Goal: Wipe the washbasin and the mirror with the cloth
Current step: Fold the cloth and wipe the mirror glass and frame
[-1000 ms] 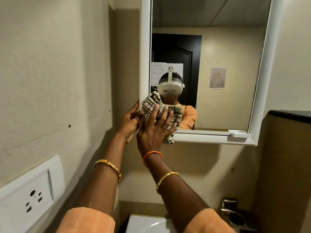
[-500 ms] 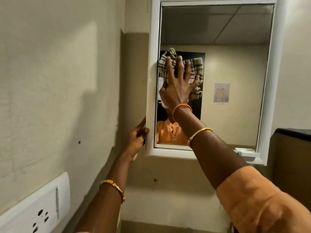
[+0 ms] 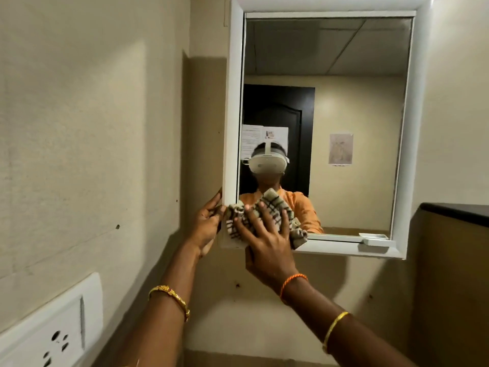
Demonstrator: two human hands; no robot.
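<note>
A white-framed mirror hangs on the beige wall ahead. A checked beige and brown cloth is bunched at the mirror's lower left corner. My right hand presses the cloth flat against the glass and frame, fingers spread and straight. My left hand holds the frame's lower left edge, thumb in front and fingers round the side. The washbasin is out of view.
A white socket plate sits on the left wall, low down. A small white ledge juts from the frame's bottom right. A dark-topped partition stands at the right.
My right hand has swept the cloth down from the upper left of the glass to the lower left corner. My left hand has stayed on the frame's edge.
</note>
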